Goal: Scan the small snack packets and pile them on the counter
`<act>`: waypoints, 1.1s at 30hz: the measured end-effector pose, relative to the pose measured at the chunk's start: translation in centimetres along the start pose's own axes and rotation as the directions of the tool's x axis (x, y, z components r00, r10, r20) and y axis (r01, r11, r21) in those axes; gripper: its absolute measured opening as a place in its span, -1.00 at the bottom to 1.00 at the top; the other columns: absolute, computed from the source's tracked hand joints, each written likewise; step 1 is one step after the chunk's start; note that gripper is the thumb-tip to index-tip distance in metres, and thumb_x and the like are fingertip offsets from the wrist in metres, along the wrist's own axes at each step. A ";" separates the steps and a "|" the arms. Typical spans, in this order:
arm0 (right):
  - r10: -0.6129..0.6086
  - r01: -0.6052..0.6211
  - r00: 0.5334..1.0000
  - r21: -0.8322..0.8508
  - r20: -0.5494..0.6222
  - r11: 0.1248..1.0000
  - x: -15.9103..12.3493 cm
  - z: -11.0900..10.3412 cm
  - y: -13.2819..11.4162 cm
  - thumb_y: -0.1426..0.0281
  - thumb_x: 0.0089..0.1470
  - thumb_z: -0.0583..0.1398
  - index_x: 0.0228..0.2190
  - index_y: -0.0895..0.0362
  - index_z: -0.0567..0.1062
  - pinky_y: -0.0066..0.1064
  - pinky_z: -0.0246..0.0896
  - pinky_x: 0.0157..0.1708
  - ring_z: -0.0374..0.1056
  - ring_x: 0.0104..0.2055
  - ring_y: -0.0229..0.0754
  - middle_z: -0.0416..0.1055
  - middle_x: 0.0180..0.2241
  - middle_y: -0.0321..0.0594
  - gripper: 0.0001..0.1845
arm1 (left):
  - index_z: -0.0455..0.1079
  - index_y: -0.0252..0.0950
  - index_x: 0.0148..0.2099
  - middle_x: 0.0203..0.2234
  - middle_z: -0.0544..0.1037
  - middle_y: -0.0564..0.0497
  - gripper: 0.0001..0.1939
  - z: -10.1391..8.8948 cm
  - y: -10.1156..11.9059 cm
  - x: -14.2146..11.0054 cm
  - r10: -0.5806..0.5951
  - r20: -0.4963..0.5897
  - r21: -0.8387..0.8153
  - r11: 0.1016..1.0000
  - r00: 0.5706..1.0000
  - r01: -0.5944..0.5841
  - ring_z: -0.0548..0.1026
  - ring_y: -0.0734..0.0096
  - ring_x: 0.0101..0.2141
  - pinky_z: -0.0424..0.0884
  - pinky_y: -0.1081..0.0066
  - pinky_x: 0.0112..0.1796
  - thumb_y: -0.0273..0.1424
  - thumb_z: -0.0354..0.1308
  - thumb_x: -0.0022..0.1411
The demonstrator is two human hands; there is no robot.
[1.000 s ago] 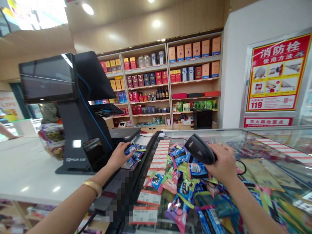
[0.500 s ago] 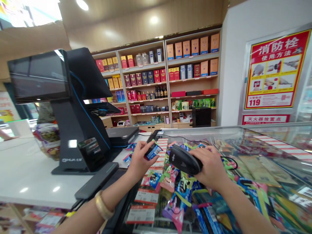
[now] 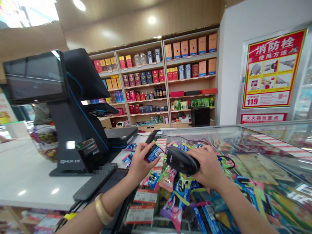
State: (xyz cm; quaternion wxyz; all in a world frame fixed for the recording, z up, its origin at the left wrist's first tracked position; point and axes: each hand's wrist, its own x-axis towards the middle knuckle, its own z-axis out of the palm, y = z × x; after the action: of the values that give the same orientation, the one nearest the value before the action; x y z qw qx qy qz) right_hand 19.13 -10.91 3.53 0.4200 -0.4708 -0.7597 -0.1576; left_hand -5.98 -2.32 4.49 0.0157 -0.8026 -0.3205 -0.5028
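Note:
My left hand is closed on a small blue snack packet, its barcode side turned to the right. A black handheld barcode scanner is gripped in my right hand, its head pointing left at the packet a short gap away. Below both hands, a pile of blue, pink and green snack packets lies on the glass counter. A few more blue packets rest behind my left wrist, beside the register.
A black point-of-sale register stands on the white counter at left, near a bag of packaged food. A dark flat device sits before it. Price tags line the glass counter. Shelves of boxed goods are behind.
My left hand picked up a packet from the small group by the register and carried it right, toward the scanner. My right hand moved the scanner left and slightly down. The view shifted.

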 end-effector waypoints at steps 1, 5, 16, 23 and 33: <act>-0.004 0.004 1.000 -0.009 -0.024 1.000 0.0 0.0 0.1 0.42 -0.18 0.18 -0.31 0.06 0.48 -0.24 -0.09 -0.16 0.38 -0.29 -0.13 0.53 -0.35 -0.26 -0.72 | 0.41 -0.17 0.06 -0.25 0.37 -0.02 -0.54 -0.1 0.2 -0.1 -0.010 0.014 -0.025 1.000 1.000 0.010 0.43 0.28 -0.21 0.44 0.27 -0.15 -0.34 0.28 0.07; -0.006 0.000 0.994 -0.054 -0.114 0.999 -0.2 -0.1 0.8 0.42 -0.16 0.16 -0.30 0.08 0.47 -0.25 -0.07 -0.17 0.37 -0.29 -0.13 0.52 -0.35 -0.25 -0.73 | 0.37 -0.18 0.03 -0.23 0.43 -0.03 -0.54 -0.1 1.6 -1.8 -0.015 0.158 -0.180 0.983 0.987 0.044 0.44 0.28 -0.20 0.43 0.30 -0.16 -0.40 0.27 0.04; -0.020 0.007 0.989 -0.084 -0.146 0.996 -0.2 0.1 1.2 0.42 -0.13 0.14 -0.30 0.07 0.47 -0.26 -0.08 -0.20 0.34 -0.31 -0.12 0.51 -0.36 -0.23 -0.75 | 0.38 -0.22 -0.05 -0.15 0.51 -0.06 -0.52 -0.2 2.3 -6.7 0.058 0.596 -0.190 0.979 0.801 0.070 0.44 0.22 -0.13 0.36 0.28 -0.06 -0.43 0.33 -0.08; -0.027 0.011 0.988 -0.107 -0.155 0.994 -0.3 0.1 1.4 0.42 -0.12 0.13 -0.31 0.08 0.47 -0.26 -0.07 -0.21 0.33 -0.31 -0.12 0.49 -0.38 -0.23 -0.75 | 0.39 -0.26 0.03 -0.04 0.48 -0.18 -0.62 -1.9 -4.6 -2.7 -0.181 0.326 0.231 0.967 0.928 0.108 0.43 0.09 -0.01 0.32 0.14 0.03 -0.35 0.14 0.14; -0.035 0.019 0.987 -0.107 -0.154 0.994 -0.4 0.4 1.6 0.41 -0.10 0.14 -0.29 0.08 0.48 -0.26 -0.06 -0.19 0.34 -0.31 -0.14 0.50 -0.36 -0.23 -0.76 | 0.31 -0.31 0.20 -0.01 0.55 -0.19 -0.31 -4.4 -14.7 0.0 -0.657 0.323 0.532 0.721 0.681 0.444 0.51 0.04 -0.03 0.37 0.32 -0.06 -0.32 0.26 -0.02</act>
State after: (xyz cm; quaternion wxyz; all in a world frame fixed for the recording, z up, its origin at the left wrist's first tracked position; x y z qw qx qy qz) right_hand 20.40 -10.07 2.67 0.4503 -0.4684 -0.7215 -0.2394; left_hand -17.28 7.80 2.35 -0.0538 -0.7416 -0.6433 -0.1823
